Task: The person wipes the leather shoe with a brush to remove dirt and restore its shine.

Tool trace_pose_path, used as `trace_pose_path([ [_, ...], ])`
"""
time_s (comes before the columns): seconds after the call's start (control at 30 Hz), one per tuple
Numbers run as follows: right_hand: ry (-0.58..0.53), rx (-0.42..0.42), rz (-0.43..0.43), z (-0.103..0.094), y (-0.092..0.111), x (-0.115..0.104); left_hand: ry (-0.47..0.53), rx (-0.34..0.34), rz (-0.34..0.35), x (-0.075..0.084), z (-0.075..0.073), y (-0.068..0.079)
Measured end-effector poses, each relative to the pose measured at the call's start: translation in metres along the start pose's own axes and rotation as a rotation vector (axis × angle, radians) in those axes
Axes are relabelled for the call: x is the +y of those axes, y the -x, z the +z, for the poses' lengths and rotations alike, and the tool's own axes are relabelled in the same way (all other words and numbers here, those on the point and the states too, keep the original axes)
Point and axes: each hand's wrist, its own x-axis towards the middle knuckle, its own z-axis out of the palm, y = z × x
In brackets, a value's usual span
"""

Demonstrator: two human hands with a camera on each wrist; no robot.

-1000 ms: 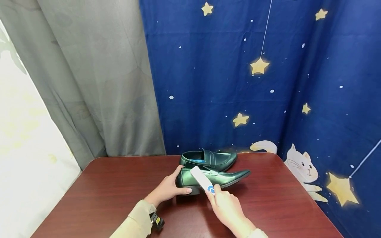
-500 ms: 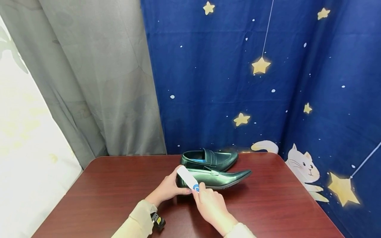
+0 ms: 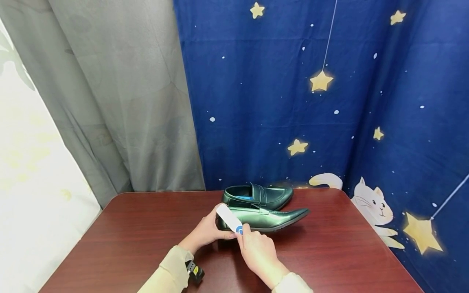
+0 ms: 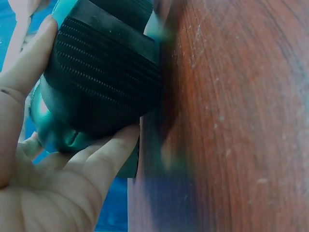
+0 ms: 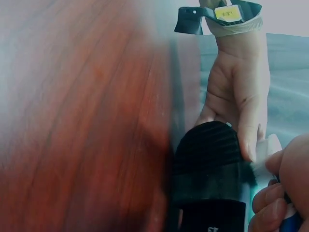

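Since a second ago, the brush (image 3: 229, 218) and the right hand (image 3: 259, 251) have moved leftward along the near shoe (image 3: 260, 219), from its middle to the left hand (image 3: 207, 230). Seen from the head, the right hand grips the brush, a white one with a blue mark, slanted across the green shoe's side. The left hand holds that shoe's back end, toe pointing right. Just behind it, on the reddish-brown table (image 3: 139, 236), stands the far shoe (image 3: 270, 197); a blue curtain (image 3: 256, 97) with stars and a grey curtain (image 3: 135, 101) hang beyond. Seen from the left wrist, the left hand's thumb and fingers clasp either side of the black, ridged heel (image 4: 108, 67). Seen from the right wrist, the right hand's curled fingers hold the brush, its pale bristles (image 5: 261, 168) beside the heel, close to the left thumb; whether they touch the shoe is too blurred to tell.
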Motion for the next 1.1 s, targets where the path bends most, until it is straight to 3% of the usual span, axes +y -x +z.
trace_pose_path([
  [0.2,0.062,0.091,-0.032,-0.008,-0.001,0.004,-0.016,-0.001,-0.014,-0.001,0.0,-0.002],
  [0.5,0.051,0.027,0.02,-0.014,0.001,0.02,0.018,-0.038,-0.044,0.002,-0.002,-0.003],
  [1.1,0.031,-0.05,0.126,-0.033,0.012,0.061,0.033,-0.049,-0.037,0.0,-0.003,-0.001],
])
